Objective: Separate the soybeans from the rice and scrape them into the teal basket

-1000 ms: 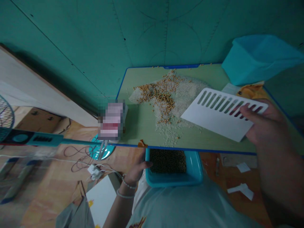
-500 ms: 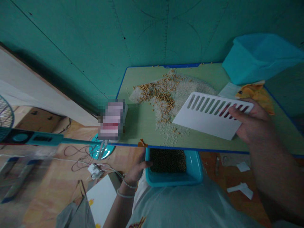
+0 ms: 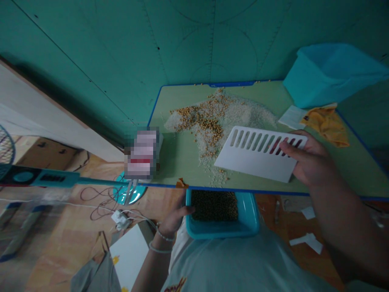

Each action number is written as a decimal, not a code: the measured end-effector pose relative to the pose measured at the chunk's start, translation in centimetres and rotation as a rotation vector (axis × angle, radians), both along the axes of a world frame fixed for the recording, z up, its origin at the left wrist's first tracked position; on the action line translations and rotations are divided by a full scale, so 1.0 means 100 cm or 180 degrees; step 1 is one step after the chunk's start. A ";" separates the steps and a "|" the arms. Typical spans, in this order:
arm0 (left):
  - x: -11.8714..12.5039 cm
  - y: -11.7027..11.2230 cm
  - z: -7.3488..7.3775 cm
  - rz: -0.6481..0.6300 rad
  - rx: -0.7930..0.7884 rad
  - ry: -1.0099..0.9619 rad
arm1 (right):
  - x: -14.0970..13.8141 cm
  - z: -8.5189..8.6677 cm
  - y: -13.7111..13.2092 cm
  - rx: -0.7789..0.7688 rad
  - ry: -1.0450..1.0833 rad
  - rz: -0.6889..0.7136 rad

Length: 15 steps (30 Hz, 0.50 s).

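My right hand (image 3: 310,160) is closed on the right end of a flat white plastic scraper (image 3: 255,160) with a row of long slots. The scraper is tilted over the table (image 3: 176,162), at the right edge of a spread of white rice-like grains (image 3: 246,113). Round tan beans (image 3: 209,123) lie mixed among the grains, thickest on the left. Below the table's front edge, my left hand (image 3: 176,215) grips the left side of a blue plastic basin (image 3: 225,233), thumb on the rim. Small dark grains (image 3: 212,206) fill much of the basin.
A blue fabric bin (image 3: 328,77) stands at the table's back right, with a yellow cloth (image 3: 328,125) before it. A blurred-out box (image 3: 142,154) sits at the left edge. Left of the table are a fan (image 3: 54,177) and cables (image 3: 97,198) on the floor.
My right hand has moved the scraper left and slightly toward me, over the stray grains near the front edge. The left hand and basin have stayed in place.
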State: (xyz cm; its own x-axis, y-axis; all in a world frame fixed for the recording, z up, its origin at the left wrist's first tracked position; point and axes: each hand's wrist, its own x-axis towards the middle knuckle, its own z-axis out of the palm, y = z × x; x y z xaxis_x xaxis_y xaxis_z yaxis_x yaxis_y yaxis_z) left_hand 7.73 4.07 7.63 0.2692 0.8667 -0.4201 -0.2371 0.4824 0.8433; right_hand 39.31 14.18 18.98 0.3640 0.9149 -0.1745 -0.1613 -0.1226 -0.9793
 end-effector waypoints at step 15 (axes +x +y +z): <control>0.002 0.002 0.002 0.0106 0.0008 -0.0122 | -0.007 0.000 -0.010 -0.0347 0.0125 0.0292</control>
State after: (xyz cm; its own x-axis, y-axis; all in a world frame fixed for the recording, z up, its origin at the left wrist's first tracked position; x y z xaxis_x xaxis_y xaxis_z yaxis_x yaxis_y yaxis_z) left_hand 7.96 4.28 7.79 0.2559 0.8765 -0.4077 -0.2851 0.4714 0.8345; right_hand 38.66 13.22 18.98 0.2707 0.9188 -0.2871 -0.1825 -0.2439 -0.9525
